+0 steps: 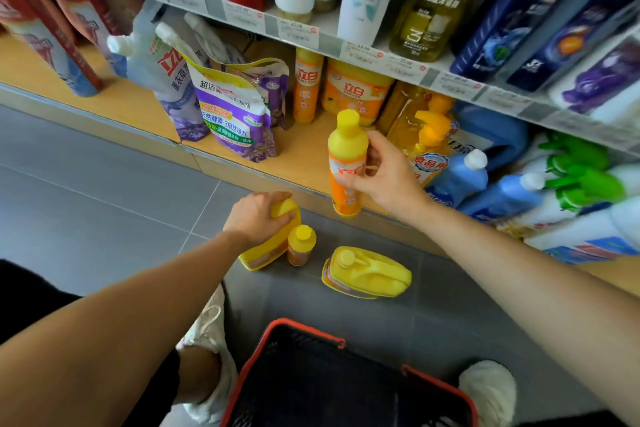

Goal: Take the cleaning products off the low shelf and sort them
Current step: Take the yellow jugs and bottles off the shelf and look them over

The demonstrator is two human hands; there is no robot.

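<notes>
- Two hands are busy, and both are yours. Your right hand (pixel 384 177), in the middle of the frame, wraps its fingers and thumb round a tall yellow bottle (pixel 346 163).
- The tall yellow bottle stands upright. Its bottom is at the front edge of the low shelf (pixel 298 156). You cannot tell if it rests there.
- Your left hand (pixel 256 217), just below and to the left, curls over the top of a yellow jug (pixel 268 250) and holds it.
- That yellow jug sits on the grey floor (pixel 104 166), right in front of the low shelf.
- A small bottle (pixel 301 244) with a yellow cap stands just beside the jug, on its right.
- A second yellow jug (pixel 367 272) lies on the floor a bit more to the right, apart from both hands.
- Purple bags (pixel 235 114) lean on the shelf at the upper middle.
- Blue bottles (pixel 464 177) and green spray bottles (pixel 581 166) fill the shelf on the right.
- A black basket (pixel 311 374) with a red rim sits at the bottom, between your shoes (pixel 488 388).
</notes>
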